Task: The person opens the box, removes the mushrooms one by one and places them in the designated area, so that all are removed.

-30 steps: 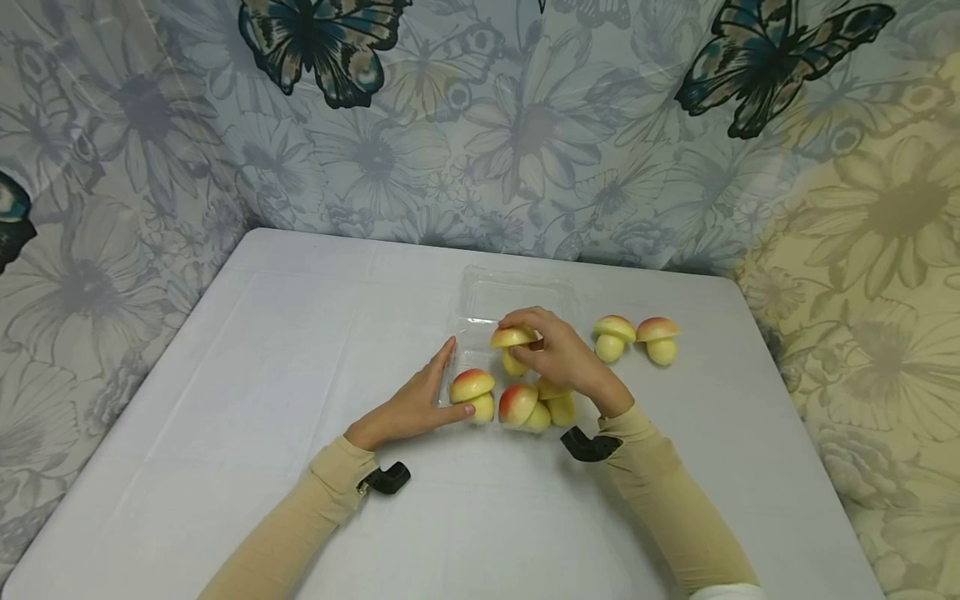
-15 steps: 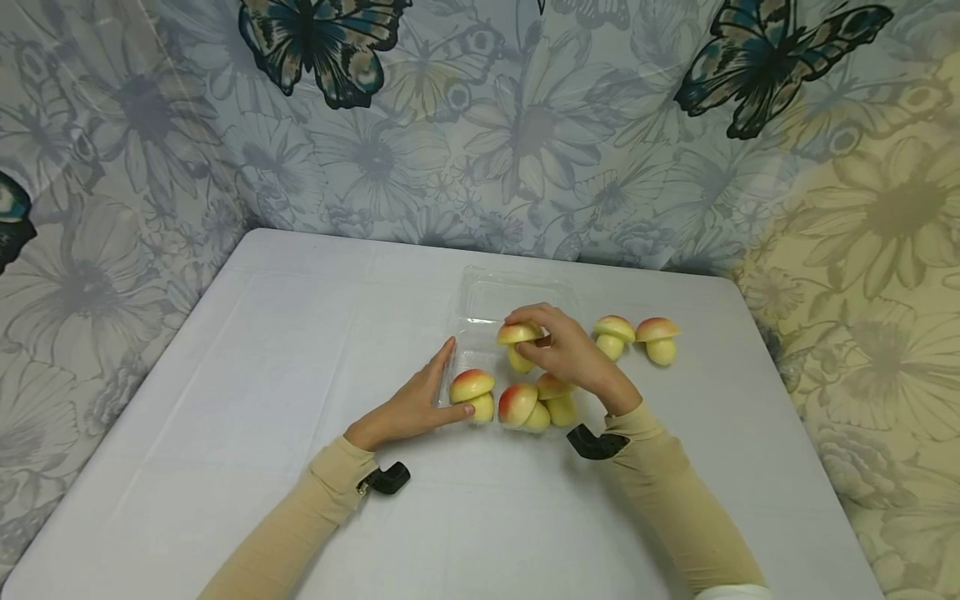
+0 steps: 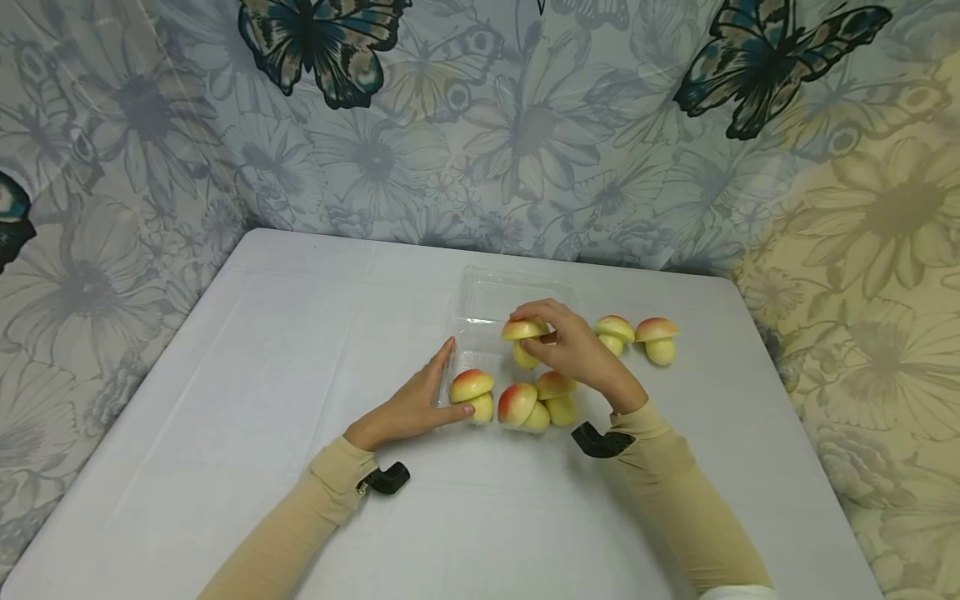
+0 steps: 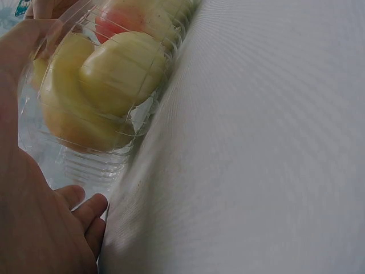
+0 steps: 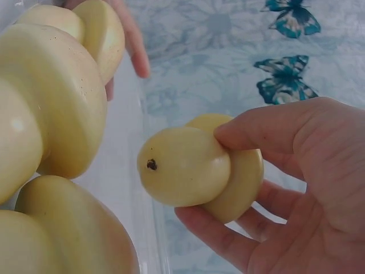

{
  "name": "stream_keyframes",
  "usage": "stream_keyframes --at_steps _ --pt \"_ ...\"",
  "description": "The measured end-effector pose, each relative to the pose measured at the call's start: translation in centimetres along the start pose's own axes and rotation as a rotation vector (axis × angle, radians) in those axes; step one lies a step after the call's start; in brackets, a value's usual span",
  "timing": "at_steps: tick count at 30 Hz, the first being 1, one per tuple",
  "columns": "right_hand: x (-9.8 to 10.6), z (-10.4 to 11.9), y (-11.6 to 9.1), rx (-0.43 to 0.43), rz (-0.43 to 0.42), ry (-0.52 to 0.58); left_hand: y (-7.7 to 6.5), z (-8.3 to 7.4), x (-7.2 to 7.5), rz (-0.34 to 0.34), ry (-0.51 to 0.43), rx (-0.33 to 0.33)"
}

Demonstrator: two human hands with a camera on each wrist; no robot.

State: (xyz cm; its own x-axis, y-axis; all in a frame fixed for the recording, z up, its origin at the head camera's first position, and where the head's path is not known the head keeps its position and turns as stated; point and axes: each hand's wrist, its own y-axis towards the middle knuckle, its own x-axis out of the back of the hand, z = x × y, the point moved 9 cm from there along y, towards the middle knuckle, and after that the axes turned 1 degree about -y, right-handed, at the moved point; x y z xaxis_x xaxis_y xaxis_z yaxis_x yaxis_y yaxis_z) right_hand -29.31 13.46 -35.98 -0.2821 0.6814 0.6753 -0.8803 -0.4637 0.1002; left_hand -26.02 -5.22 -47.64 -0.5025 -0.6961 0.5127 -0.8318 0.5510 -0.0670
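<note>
My right hand (image 3: pixel 579 352) pinches a toy mushroom (image 3: pixel 522 332) by its cap, with the thumb near the stem, above the back part of a clear plastic container (image 3: pixel 472 342). In the right wrist view the mushroom's yellow stem end (image 5: pixel 185 165) faces the camera and shows a dark spot. My left hand (image 3: pixel 412 407) rests against the container's left side with spread, mostly straight fingers; its thumb lies at the front-left mushroom (image 3: pixel 472 385). Along the container's front lie that mushroom, a tilted one (image 3: pixel 519 405) and a third (image 3: pixel 557 387).
Two more toy mushrooms, one nearer (image 3: pixel 615 329) and one farther right (image 3: pixel 657 333), stand on the white-covered table (image 3: pixel 315 333) right of the container. The container's transparent lid (image 3: pixel 513 287) lies folded back behind it. Patterned fabric (image 3: pixel 525 150) hangs behind the table.
My right hand has moved slightly right and away from me with the toy mushroom in its grip, uncovering more of the front-right mushroom. My left hand has stayed put.
</note>
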Motion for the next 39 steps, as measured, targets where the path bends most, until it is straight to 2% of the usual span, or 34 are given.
stream_keyframes --at_steps 14,26,39 --pt "0.5 -0.5 -0.3 0.003 0.019 0.000 0.0 0.2 -0.1 0.000 0.002 0.002" --pt "1.3 -1.4 -0.9 -0.019 0.002 0.000 -0.1 0.0 0.0 0.005 -0.007 0.000" --pt "2.5 -2.1 -1.5 -0.004 -0.035 -0.012 0.0 0.3 -0.1 0.003 0.007 0.007"
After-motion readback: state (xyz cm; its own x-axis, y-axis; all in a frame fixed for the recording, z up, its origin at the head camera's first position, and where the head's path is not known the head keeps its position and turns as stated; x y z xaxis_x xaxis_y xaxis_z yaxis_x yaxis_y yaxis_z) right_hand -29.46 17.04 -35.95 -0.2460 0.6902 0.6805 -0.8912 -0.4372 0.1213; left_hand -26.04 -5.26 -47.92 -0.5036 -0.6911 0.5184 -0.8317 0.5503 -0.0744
